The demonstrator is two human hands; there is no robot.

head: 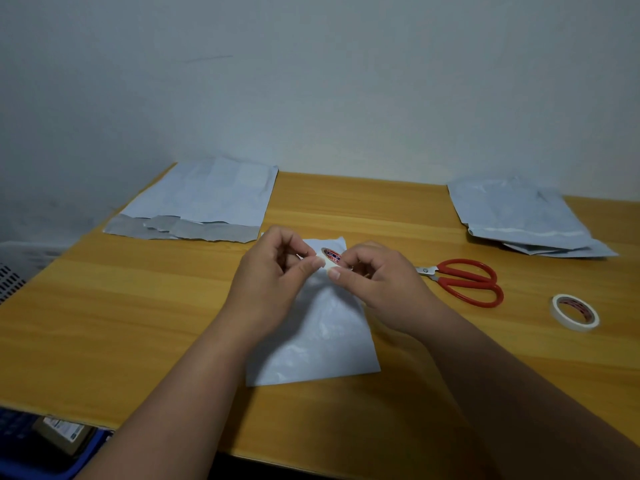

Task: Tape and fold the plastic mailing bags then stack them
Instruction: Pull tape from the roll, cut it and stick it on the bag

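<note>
Two hands, the left hand (273, 268) and the right hand (377, 282), are pinching one small tape roll (330, 257) together above a folded mailing bag (318, 337), which is lying on the yellow wooden worktop (138, 306) near red scissors (464, 280), under a pale wall (311, 81).

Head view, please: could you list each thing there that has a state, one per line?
Left hand: pinching the held tape roll.
Right hand: pinching the same roll.
Held tape roll: lifted above the folded bag.
Folded bag: flat on table.
Scissors: closed, lying untouched.
Spare tape roll: flat, untouched.
Left bag pile: flat, torn ends.
Right bag pile: loosely stacked.
</note>
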